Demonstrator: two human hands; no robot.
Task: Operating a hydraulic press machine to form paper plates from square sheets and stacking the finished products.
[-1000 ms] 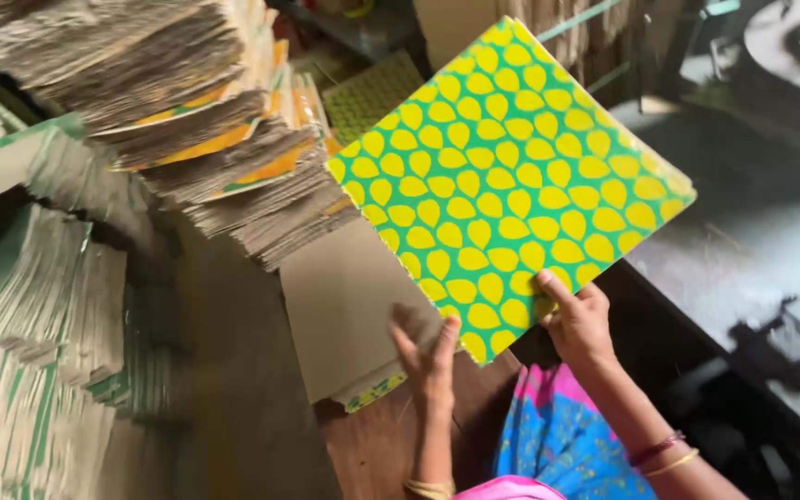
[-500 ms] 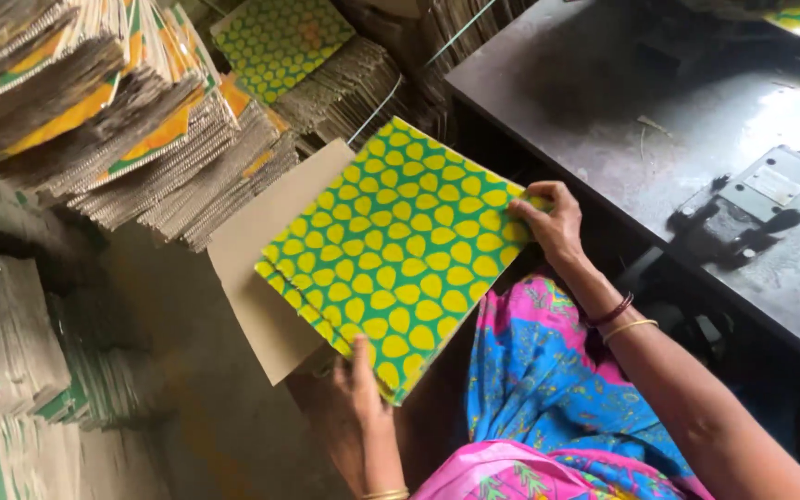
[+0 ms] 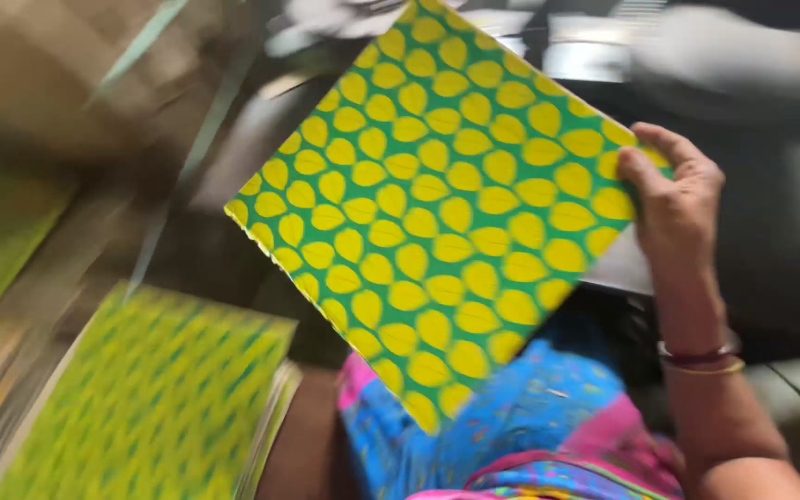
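Note:
A square green board with a yellow leaf pattern [image 3: 437, 213] is held up in front of me, tilted like a diamond. My right hand [image 3: 673, 199] grips its right corner, thumb on the patterned face, with bangles on the wrist. My left hand is out of sight. The board's lower corner hangs over my lap, which is covered in blue and pink cloth [image 3: 530, 426].
A stack of similar green and yellow patterned boards [image 3: 150, 398] lies at the lower left, blurred by motion. A dark work table [image 3: 770, 250] runs along the right behind my hand. The upper left is a brown blur.
The view has swung right and closer. My left hand has come off the board's lower edge and left the view. The board now sits higher, toward the dark table.

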